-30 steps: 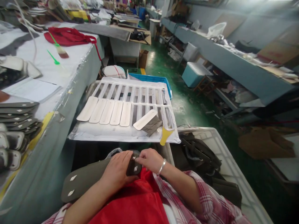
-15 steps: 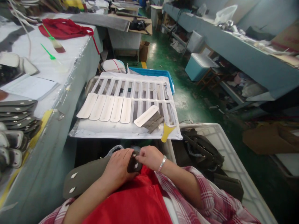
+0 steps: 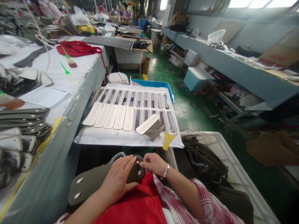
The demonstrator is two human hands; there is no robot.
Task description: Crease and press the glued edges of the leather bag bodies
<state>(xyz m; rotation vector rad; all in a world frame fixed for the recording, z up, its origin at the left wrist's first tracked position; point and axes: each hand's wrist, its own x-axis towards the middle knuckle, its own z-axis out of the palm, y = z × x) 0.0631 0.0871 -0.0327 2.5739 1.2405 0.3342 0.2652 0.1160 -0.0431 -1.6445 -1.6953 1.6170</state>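
A long dark olive piece with rounded ends lies across my lap, over a red apron. Small white tabs stand up from it, two near its left end and two near its right end. My left hand rests flat on the piece, fingers stretched out and pressing nothing between them. At the right end my right hand is closed, with thumb and forefinger pinched at a white tab. A silver bracelet is on the right wrist.
Ahead stands a white slotted rack with several cream strips and a yellow piece. On the left, a table bears stacked olive pieces. A white crate at the right holds dark bags.
The view has tilted up, so the rack, table and hands appear lower and more of the far room shows. My left hand's fingers and my right hand's pinch stay on the piece.
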